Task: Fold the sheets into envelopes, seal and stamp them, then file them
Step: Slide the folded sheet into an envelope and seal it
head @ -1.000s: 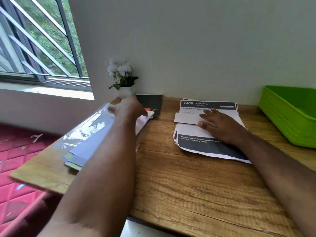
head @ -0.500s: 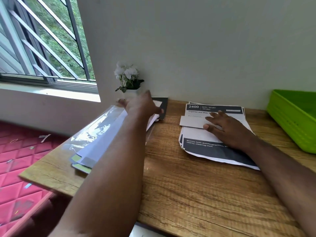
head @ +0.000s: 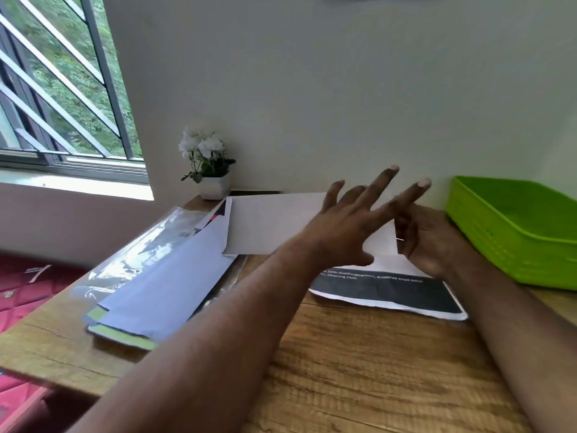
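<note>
1. A plain white envelope hung flat above the far side of the bench, in front of the wall and over the printed sheets.
2. The left hand reached across in front of it, fingers spread wide and apart, closed on nothing.
3. The right hand sat at the envelope's right end; it seemed to be pinching that edge, but whether its fingers were really clamped on it I could not tell, the left hand covered the spot.
4. My read on the envelope: light, thin, a bit floppy, slick paper. Held by one end it would sag, so a pinch on each short edge looked wisest, and no squeezing across the middle, which would crease it.
5. The sheets below looked just as thin and apt to slide on the wood.
6. To the left, a fanned pile of envelopes lay half on a clear plastic sleeve, close to the bench edge and easy to knock off.
7. A small potted flower stood by the wall, just beyond the held envelope's left end.
8. The green tray waited on the right, open-topped, nothing between it and the right hand.
</note>
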